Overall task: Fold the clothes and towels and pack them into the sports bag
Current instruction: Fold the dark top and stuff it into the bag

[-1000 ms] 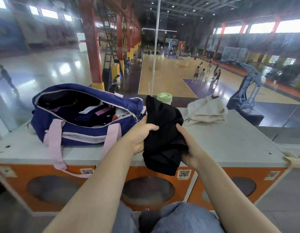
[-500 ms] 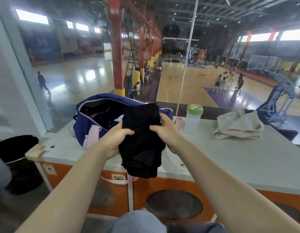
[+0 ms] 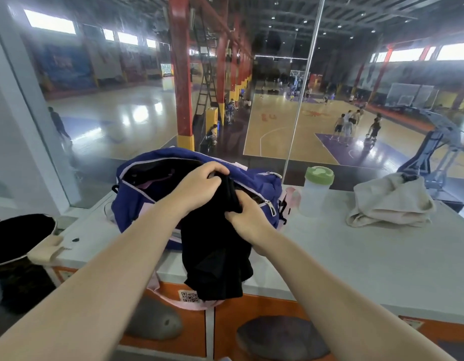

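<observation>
Over the open mouth of the blue sports bag (image 3: 199, 194) my left hand (image 3: 199, 188) has its fingers curled tight around the top edge of a black garment (image 3: 215, 251), bunching the cloth at the bag's upper rim. Just in front of the bag, my right hand (image 3: 247, 217) pinches the same garment lower down along its right edge, fingers closed on the fabric. Most of the garment hangs down from both grips in front of the bag, draping past the near edge of the grey counter (image 3: 355, 256) the bag sits on, and its lower end covers part of the orange front panel below. Only the top of the cloth is at the bag's opening; I cannot tell whether any of it lies inside. The bag's zipper is undone, with a metal pull (image 3: 270, 205) showing on its right end, and a pink strap (image 3: 189, 303) loops down below the garment. To the right of the bag stands a clear bottle with a green lid (image 3: 316, 191), touching or just beside it. Farther right of the bag, well apart, a crumpled beige towel (image 3: 389, 204) lies on the counter.
</observation>
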A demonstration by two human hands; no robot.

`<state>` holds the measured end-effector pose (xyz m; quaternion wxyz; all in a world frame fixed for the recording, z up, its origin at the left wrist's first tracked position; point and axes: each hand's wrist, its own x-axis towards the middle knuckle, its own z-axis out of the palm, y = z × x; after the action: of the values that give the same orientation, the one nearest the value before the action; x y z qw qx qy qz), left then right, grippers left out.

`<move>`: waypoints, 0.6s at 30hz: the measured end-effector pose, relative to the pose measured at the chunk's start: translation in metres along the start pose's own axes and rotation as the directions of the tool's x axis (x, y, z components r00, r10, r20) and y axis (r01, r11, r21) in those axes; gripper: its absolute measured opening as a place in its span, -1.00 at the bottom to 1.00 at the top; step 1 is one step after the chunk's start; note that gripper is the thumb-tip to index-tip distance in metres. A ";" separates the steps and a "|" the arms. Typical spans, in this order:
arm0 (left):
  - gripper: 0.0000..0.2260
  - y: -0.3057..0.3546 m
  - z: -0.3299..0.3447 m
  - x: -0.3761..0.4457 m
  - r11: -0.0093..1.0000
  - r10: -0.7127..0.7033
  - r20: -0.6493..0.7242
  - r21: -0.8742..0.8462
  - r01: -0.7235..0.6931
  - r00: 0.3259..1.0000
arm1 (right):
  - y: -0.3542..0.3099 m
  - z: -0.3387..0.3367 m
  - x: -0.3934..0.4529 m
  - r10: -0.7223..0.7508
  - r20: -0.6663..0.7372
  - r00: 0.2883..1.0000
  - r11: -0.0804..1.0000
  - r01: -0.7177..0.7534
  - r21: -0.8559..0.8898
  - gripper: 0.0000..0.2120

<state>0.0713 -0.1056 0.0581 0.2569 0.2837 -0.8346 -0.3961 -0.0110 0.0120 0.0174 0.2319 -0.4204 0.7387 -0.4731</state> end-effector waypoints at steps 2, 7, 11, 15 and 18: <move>-0.62 0.003 0.001 0.016 0.998 0.051 0.001 -0.026 -0.051 0.999 | -0.001 -0.003 0.007 -0.007 -0.003 1.000 1.000 0.007 -0.012 -0.57; -0.65 -0.014 -0.006 0.049 0.994 0.081 0.019 0.067 -0.082 0.997 | -0.010 -0.007 0.024 -0.043 -0.019 0.999 0.995 0.041 -0.091 -0.66; -0.60 -0.047 -0.012 0.056 0.900 0.205 0.068 0.380 -0.215 0.977 | -0.008 -0.008 0.032 0.003 -0.022 1.000 0.994 -0.005 -0.108 -0.71; -0.41 -0.050 -0.019 0.058 0.847 0.283 0.101 0.440 -0.298 0.954 | 0.003 -0.009 0.030 -0.005 -0.036 0.999 0.981 -0.002 -0.192 -0.76; -0.39 -0.049 -0.017 0.058 0.776 0.316 0.104 0.543 -0.321 0.943 | 0.009 -0.007 0.026 0.028 -0.018 0.999 0.984 -0.030 -0.175 -0.71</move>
<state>0.0548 -0.1797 0.0396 0.2243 0.1990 -0.9497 -0.0902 -0.0339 -0.0048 0.0137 0.1952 -0.4248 0.7853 -0.4059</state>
